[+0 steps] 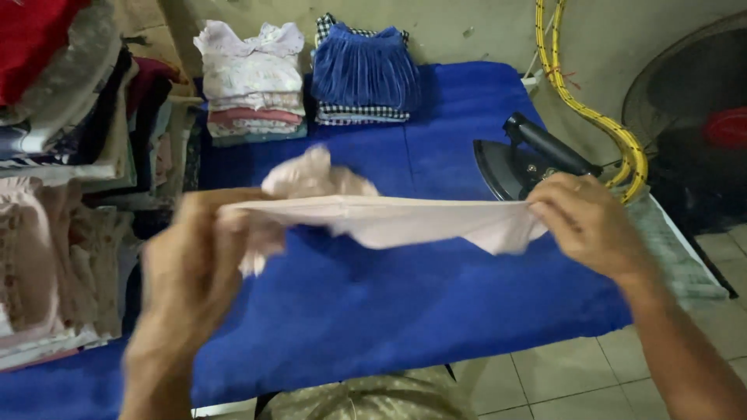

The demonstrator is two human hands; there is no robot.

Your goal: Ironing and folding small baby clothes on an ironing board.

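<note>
Pale pink garment (389,222) held stretched in the air above the blue padded ironing table (373,311), one edge pulled into a near-straight line between the two hands; the rest hangs loose and bunched below and behind that edge. Left hand (191,272) grips the left end, blurred by motion, so the set of its fingers cannot be told (the cloth seems gathered in its grasp); right hand (587,222) pinches the right end between thumb and fingers pressed together. Done well, the step would call for even tension along the held edge and both ends kept level, so the cloth settles flat and without creases. Black iron (525,159) rests at the far right of the table, just beyond the right hand; two stacks of folded clothes (253,82) and (364,74) sit along the far edge; a yellow cord (591,113) hangs by the wall.
</note>
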